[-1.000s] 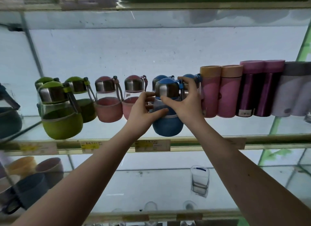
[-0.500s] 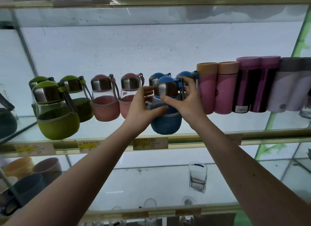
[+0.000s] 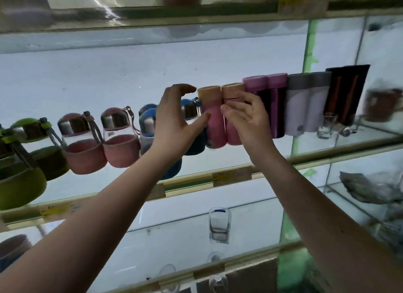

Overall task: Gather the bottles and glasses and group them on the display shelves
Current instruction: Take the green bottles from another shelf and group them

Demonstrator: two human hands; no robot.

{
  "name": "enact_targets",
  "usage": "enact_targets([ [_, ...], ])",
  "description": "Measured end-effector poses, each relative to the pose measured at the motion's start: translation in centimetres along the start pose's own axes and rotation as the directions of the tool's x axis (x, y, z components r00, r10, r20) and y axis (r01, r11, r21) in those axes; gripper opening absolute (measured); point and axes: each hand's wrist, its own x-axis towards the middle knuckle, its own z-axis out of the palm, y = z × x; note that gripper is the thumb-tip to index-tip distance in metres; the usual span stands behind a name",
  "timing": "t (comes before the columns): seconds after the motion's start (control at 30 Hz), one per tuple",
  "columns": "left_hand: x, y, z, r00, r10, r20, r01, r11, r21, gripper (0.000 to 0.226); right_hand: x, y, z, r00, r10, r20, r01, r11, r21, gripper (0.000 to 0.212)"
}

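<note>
Our left hand [image 3: 174, 118] is spread in front of the blue bottles [image 3: 148, 127], thumb touching the first pink flask [image 3: 214, 127] on the shelf [image 3: 316, 156]; our right hand [image 3: 246, 120] is spread over the second pink flask [image 3: 232, 136]; the tumbler [image 3: 219, 225] below looks empty

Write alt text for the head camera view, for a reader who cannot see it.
The left hand and right hand, both open, reach to two pink flasks with tan lids on a glass shelf, the left thumb touching one. Green bottles, pink bottles and blue bottles stand in a row to their left, purple flasks and white flasks to their right.
</note>
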Motion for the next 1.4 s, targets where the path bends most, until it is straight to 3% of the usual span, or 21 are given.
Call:
enact_targets([
  [0.4,-0.8,15.8,19.0,0.982,0.102,0.158,-0.033,0.921,-0.388,0.041,-1.6,-5.4,-23.6,0.968,-0.049,-0.247,0.025,0.995,-0.097,0.036],
  [0.7,-4.9,30.5,34.2,0.951,0.118,0.285,0.084,0.790,-0.608,0.041,-5.8,-9.3,-43.5,0.914,-0.096,-0.394,-0.001,0.971,-0.238,0.027],
  [1.03,-5.8,37.5,44.1,0.911,0.192,0.365,0.097,0.760,-0.642,0.038,-6.8,-9.5,-55.1,0.864,-0.082,-0.497,-0.064,0.961,-0.270,0.024],
  [1.4,0.4,39.0,57.9,0.920,0.173,0.352,0.072,0.807,-0.586,0.041,2.8,-4.5,-66.2,0.858,-0.120,-0.499,-0.073,0.934,-0.350,0.022],
])
